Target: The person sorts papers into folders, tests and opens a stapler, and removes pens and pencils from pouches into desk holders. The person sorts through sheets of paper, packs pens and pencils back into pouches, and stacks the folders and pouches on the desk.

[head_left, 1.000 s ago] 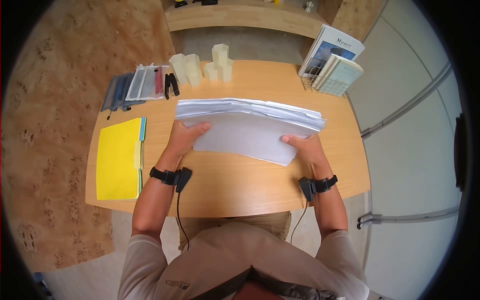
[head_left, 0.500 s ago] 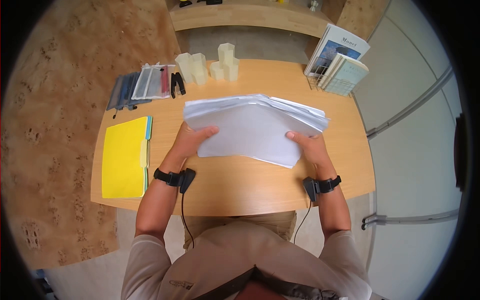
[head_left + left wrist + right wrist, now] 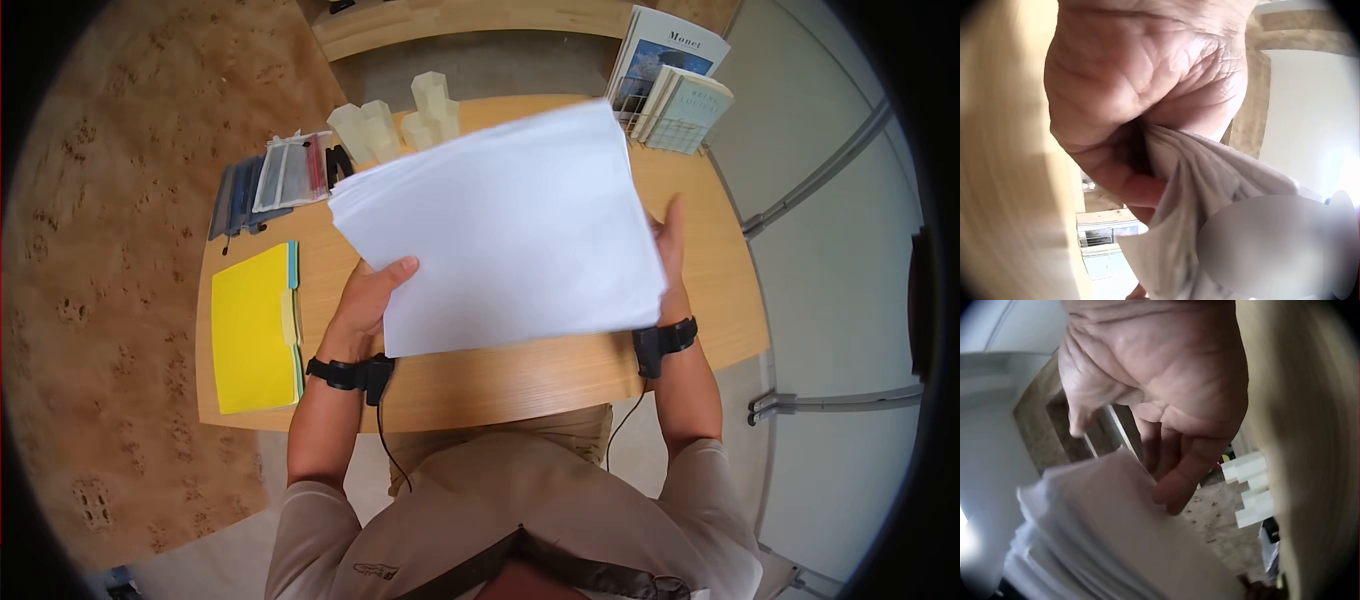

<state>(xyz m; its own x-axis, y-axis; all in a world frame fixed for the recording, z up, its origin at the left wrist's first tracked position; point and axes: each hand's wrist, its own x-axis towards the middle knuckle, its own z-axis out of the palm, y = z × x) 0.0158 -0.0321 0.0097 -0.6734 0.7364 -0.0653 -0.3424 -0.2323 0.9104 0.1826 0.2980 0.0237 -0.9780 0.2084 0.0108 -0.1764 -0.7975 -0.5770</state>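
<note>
A thick stack of white paper (image 3: 510, 230) is held above the desk, tilted with its broad face toward the head camera. At its left edge my left hand (image 3: 372, 305) grips it, thumb on top and fingers curled beneath; the left wrist view shows the sheets (image 3: 1204, 165) bending out of that grip. Beside the right edge, my right hand (image 3: 672, 250) has its thumb raised off the paper. In the right wrist view this hand (image 3: 1160, 381) has loosely extended fingers, with fingertips right at the stack's surface (image 3: 1129, 531).
On the desk's left lie a yellow folder (image 3: 250, 340) and zip pouches (image 3: 290, 175). Pale hexagonal holders (image 3: 370, 132) stand at the back, partly behind the paper, near a black object (image 3: 340, 160). At the back right, books (image 3: 690, 110) stand in a wire rack.
The stack has swung from an edge-up, bent pose between both thumbs to a flatter, slanted one, its right side higher. My right thumb has come off the paper; the left grip stays.
</note>
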